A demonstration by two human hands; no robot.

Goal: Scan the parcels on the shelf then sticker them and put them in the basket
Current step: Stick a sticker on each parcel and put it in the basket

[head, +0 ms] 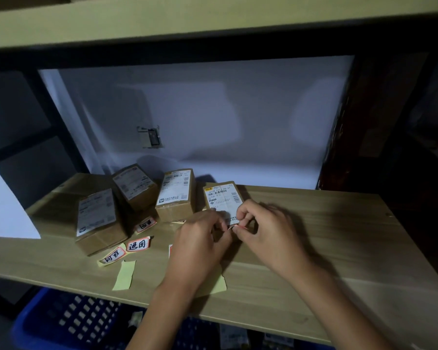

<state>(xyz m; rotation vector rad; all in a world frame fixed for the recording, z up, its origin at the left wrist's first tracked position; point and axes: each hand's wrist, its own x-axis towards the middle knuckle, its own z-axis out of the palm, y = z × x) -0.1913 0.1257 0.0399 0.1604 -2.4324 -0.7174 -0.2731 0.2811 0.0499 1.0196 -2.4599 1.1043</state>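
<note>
Both hands, left hand (200, 238) and right hand (266, 228), are pinching one small red-edged sticker (235, 226) in a narrow grip, just near the rightmost parcel (221, 195) on the shelf (326, 236).

— From my feed, what colours have you got on the shelf (314, 238)?

— I see pale wood grain. The parcels (98, 221) are brown cardboard with white labels printed in black barcodes.

— And the stickers (137, 245) at lower left of the frame?

— White, red-edged, black handwritten characters; the backing strips (124, 275) are pale yellow.

— Below?

— I make out a blue basket (48, 322) with a grid of holes.
</note>
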